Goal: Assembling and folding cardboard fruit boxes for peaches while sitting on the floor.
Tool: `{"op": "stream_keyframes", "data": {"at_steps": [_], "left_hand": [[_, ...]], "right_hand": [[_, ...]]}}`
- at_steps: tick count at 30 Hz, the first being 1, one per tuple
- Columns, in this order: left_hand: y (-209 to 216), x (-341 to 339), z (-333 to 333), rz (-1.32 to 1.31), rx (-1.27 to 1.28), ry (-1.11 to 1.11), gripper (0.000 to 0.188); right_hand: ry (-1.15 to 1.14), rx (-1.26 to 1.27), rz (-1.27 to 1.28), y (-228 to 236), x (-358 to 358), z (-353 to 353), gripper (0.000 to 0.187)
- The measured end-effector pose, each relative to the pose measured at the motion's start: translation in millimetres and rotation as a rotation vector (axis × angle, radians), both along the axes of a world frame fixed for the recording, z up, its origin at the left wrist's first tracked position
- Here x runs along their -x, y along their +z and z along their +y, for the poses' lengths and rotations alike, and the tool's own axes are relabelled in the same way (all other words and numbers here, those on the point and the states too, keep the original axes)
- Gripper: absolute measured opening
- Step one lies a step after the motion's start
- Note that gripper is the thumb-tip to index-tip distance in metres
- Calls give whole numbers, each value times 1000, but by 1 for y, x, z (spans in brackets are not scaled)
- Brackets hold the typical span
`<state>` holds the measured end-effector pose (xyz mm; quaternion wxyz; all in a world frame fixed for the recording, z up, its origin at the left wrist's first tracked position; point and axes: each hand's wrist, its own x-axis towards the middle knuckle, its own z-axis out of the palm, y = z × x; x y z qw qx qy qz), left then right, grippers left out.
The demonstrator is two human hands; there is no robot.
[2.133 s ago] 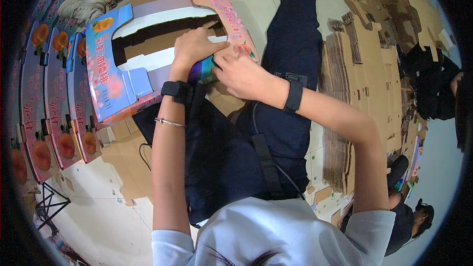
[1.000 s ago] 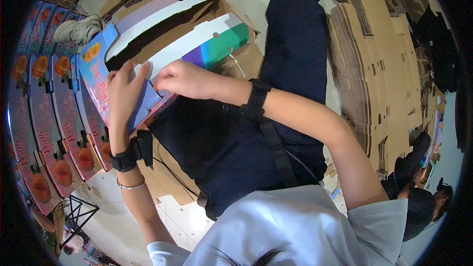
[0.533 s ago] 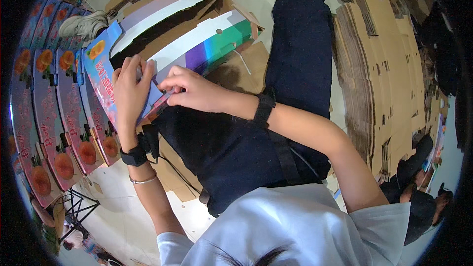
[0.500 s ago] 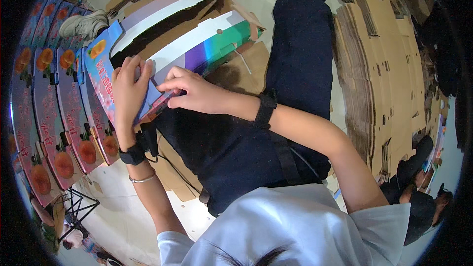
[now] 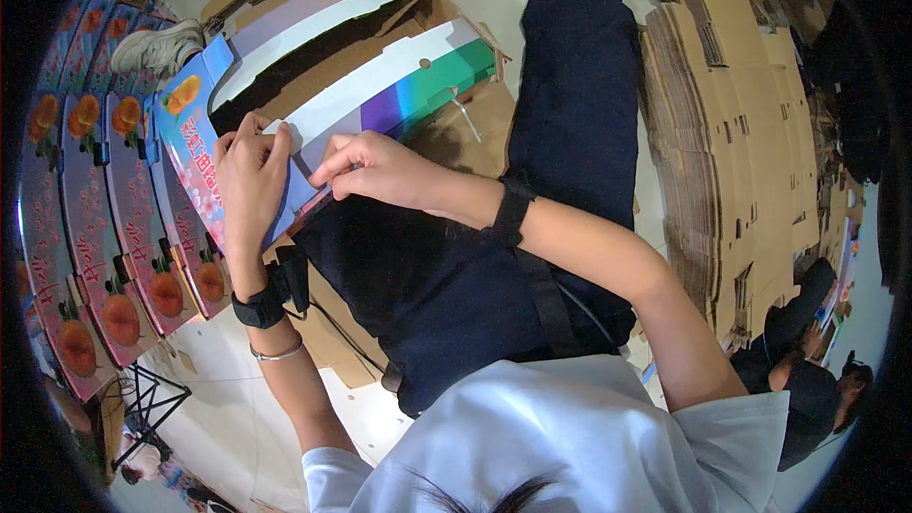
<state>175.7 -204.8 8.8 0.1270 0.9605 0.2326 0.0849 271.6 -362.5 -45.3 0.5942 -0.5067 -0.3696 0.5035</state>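
Observation:
A printed cardboard box (image 5: 366, 84), with a long opening between two white-edged panels, lies tilted beyond my lap. Its blue and pink end panel, with fruit pictures, faces left. My left hand (image 5: 255, 176) is wrapped over the near left corner of this box, fingers bent over the edge and thumb on the white panel. Just right of it, my right hand (image 5: 380, 171) is closed at the box's near side, its curled fingers against the panel by the corner. Its fingertips are partly hidden, and so is what they pinch.
Several printed boxes (image 5: 123, 228) stand in a row at the left, beside a shoe (image 5: 157, 47). Stacked flat brown cardboard (image 5: 731, 161) fills the right side. My dark-trousered leg (image 5: 575, 85) stretches between box and stack. Other people (image 5: 807, 370) sit at the far right.
My right hand's thumb and fingers have drawn closer together at the box's edge. The box has shifted very slightly left. My left hand stays on the corner.

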Motion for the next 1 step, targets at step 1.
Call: {"op": "stream_keyframes", "data": {"at_steps": [1], "left_hand": [[0,0,1,16,5,9,34]], "right_hand": [[-13,1,-13,0,1,0,31]]}}
